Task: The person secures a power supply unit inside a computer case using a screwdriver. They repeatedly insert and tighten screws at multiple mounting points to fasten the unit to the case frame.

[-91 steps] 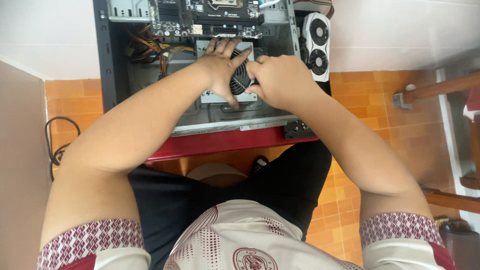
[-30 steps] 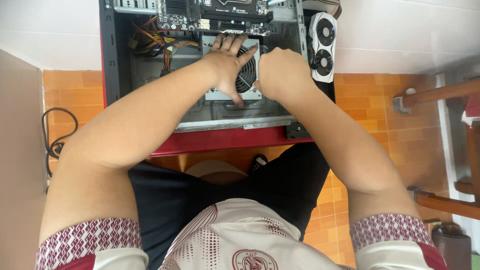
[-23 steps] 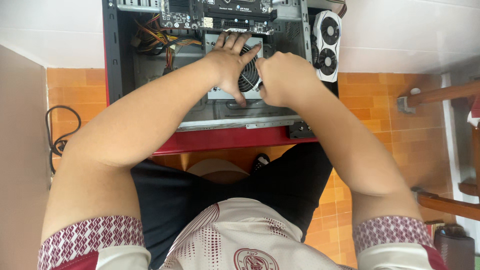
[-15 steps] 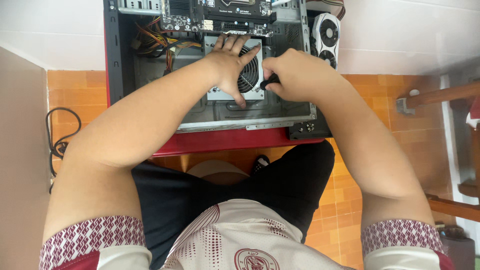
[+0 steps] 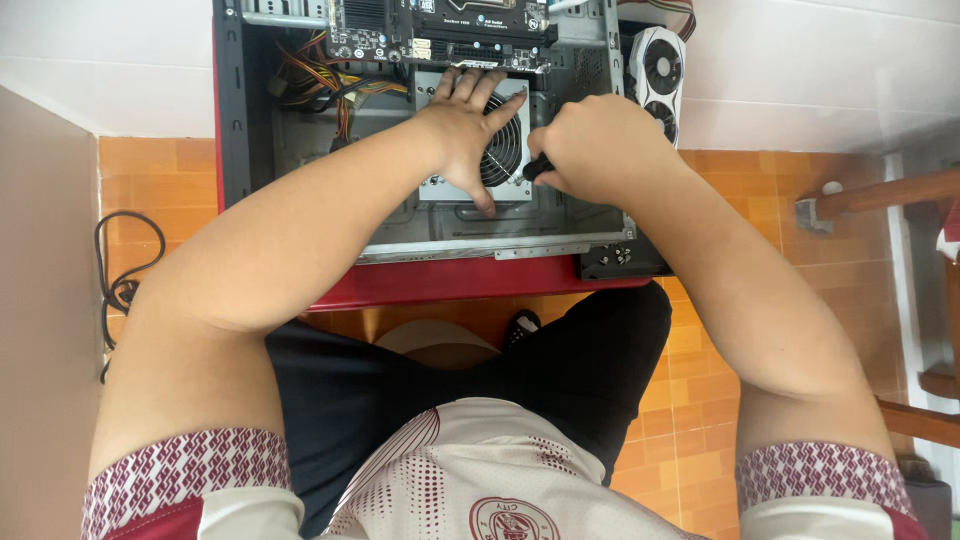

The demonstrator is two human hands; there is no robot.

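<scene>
We press our left hand (image 5: 462, 140), fingers spread flat, on the power supply (image 5: 475, 150) seated inside the open computer case (image 5: 300, 200). Our right hand (image 5: 590, 150), just beside it, clenches a black-handled tool (image 5: 534, 170) at the unit's edge; fastening looks unfinished.

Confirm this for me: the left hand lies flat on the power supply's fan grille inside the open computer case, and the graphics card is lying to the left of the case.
Not quite. In the head view the left hand does lie on the power supply in the computer case, but the graphics card lies right of the case.

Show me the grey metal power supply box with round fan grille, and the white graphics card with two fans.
Grey power supply box (image 5: 440, 188), head view, bare lower-left corner.
White graphics card (image 5: 661, 70), head view, upper fan.
</scene>
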